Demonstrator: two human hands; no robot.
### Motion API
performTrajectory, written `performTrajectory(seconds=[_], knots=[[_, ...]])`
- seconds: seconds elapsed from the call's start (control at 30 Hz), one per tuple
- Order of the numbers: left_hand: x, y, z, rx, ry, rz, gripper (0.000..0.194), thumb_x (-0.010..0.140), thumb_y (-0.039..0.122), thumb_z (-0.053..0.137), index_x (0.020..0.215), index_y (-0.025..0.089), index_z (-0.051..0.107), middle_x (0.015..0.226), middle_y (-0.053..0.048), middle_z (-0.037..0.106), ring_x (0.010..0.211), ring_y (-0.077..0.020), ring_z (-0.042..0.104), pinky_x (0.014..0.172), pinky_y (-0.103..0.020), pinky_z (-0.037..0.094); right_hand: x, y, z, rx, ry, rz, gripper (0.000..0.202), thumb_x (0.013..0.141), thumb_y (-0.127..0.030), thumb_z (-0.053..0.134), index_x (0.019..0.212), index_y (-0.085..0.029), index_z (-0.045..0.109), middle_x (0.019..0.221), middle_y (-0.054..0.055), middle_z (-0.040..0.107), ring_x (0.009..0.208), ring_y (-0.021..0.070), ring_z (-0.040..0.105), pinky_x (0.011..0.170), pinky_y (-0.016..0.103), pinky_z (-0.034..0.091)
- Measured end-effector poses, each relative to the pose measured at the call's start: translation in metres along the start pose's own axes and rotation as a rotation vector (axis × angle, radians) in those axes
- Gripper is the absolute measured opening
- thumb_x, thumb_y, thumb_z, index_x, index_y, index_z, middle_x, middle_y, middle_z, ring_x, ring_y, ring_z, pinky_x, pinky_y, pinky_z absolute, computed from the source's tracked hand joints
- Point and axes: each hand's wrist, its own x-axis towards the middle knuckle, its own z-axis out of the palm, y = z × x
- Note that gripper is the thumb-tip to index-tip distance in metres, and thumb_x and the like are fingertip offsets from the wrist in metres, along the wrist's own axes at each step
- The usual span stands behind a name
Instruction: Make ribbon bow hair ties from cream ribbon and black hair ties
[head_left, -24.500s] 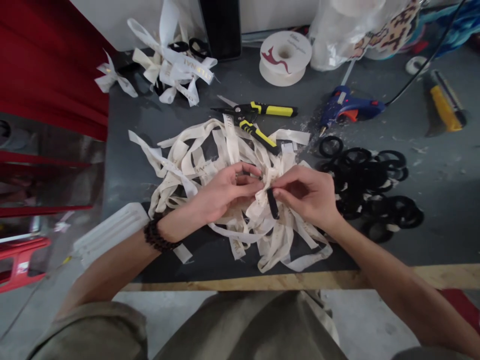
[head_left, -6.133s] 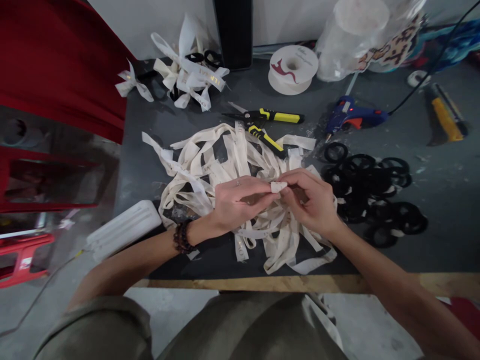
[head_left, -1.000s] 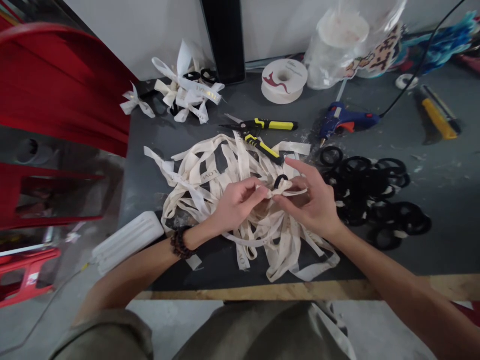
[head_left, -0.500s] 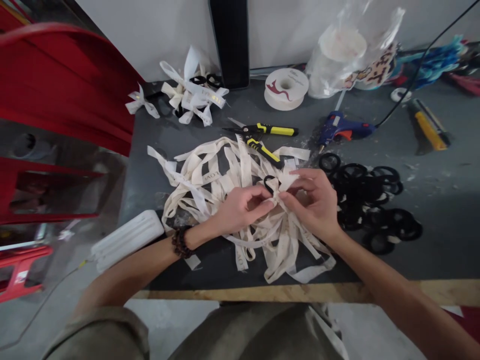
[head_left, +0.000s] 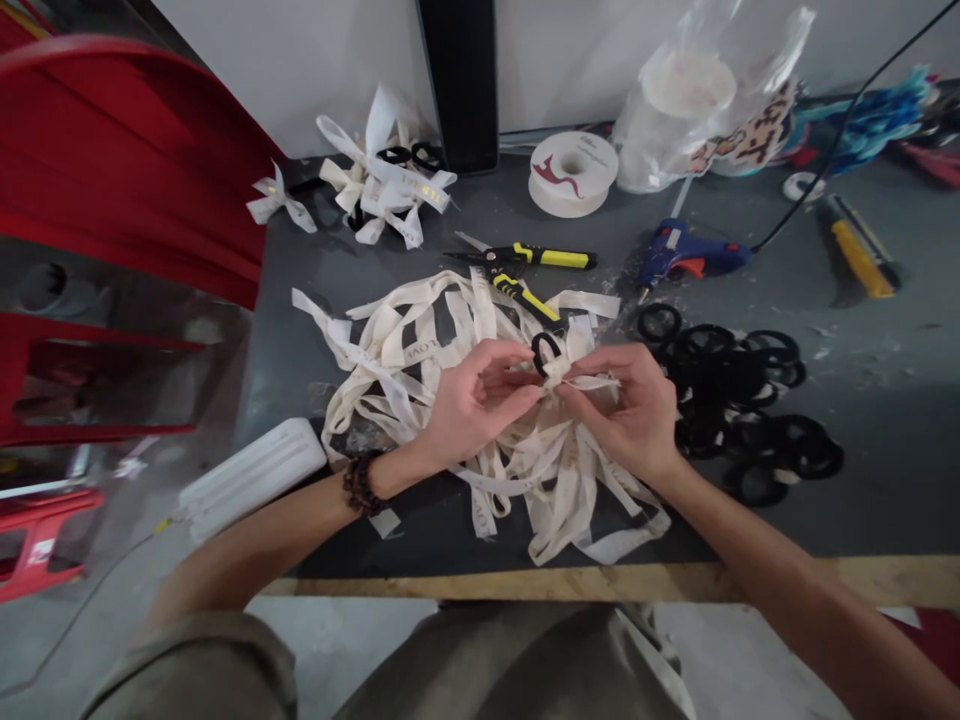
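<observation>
Between my two hands is a cream ribbon bow (head_left: 556, 372) with a black hair tie (head_left: 545, 352) at its knot. My left hand (head_left: 480, 395) pinches it from the left, thumb and fingertips closed at the knot. My right hand (head_left: 626, 405) grips the ribbon on the other side, a loose end sticking out between its fingers. Beneath both hands lies a tangled heap of printed cream ribbon (head_left: 420, 350). Scissors (head_left: 510, 262) with yellow and black handles rest at the heap's far edge, blades apart. Several black hair ties (head_left: 727, 380) are piled right of my right hand.
Finished-looking bows (head_left: 390, 190) sit at the back left, near a ribbon spool (head_left: 574, 172). A blue glue gun (head_left: 690, 252) with a cord and a yellow cutter (head_left: 861, 250) lie to the right. A white power strip-like box (head_left: 251, 475) is at the left table edge.
The ribbon at the knot has shifted in my fingers; the hair tie stands up more and shows as a fuller loop. A ribbon end now pokes out across my right fingers.
</observation>
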Motion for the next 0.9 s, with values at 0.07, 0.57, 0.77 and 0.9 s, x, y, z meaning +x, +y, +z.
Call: performTrajectory(seconds=[0.07, 0.57, 0.77, 0.9], knots=[[0.001, -0.001, 0.0, 0.014, -0.012, 0.006, 0.038, 0.095, 0.031, 0.087, 0.13, 0.026, 0.073, 0.132, -0.008, 0.08, 0.112, -0.0192, 0.082, 0.097, -0.028, 0.067, 0.0, 0.0, -0.001, -0.003, -0.032, -0.079, 0.017, 0.093, -0.019, 0.083, 0.105, -0.028, 0.075, 0.096, 0.003, 0.083, 0.084, 0.0202, 0.081, 0.08, 0.034, 0.066], [0.004, 0.0, 0.001, 0.103, 0.108, -0.028, 0.022, 0.088, 0.038, 0.091, 0.098, 0.019, 0.083, 0.109, -0.011, 0.085, 0.112, -0.0249, 0.081, 0.087, -0.031, 0.068, 0.002, 0.001, -0.001, 0.043, -0.199, -0.192, 0.024, 0.094, -0.007, 0.072, 0.1, -0.027, 0.083, 0.107, 0.005, 0.087, 0.094, 0.0187, 0.085, 0.08, 0.029, 0.068], [0.007, 0.008, 0.001, 0.071, 0.093, -0.061, 0.028, 0.091, 0.044, 0.087, 0.095, 0.018, 0.077, 0.112, -0.01, 0.082, 0.09, -0.017, 0.076, 0.071, -0.023, 0.06, 0.004, 0.002, -0.003, 0.065, -0.218, -0.212, 0.035, 0.098, -0.002, 0.059, 0.091, -0.028, 0.082, 0.107, 0.004, 0.088, 0.097, 0.0185, 0.084, 0.088, 0.034, 0.067], [0.005, 0.005, 0.0, 0.098, 0.053, -0.088, 0.028, 0.097, 0.046, 0.081, 0.1, 0.018, 0.078, 0.112, -0.011, 0.08, 0.091, -0.0174, 0.074, 0.073, -0.024, 0.059, 0.007, -0.002, -0.005, 0.14, -0.267, -0.183, 0.025, 0.099, -0.012, 0.062, 0.099, -0.027, 0.082, 0.102, 0.005, 0.087, 0.096, 0.021, 0.083, 0.086, 0.037, 0.066]])
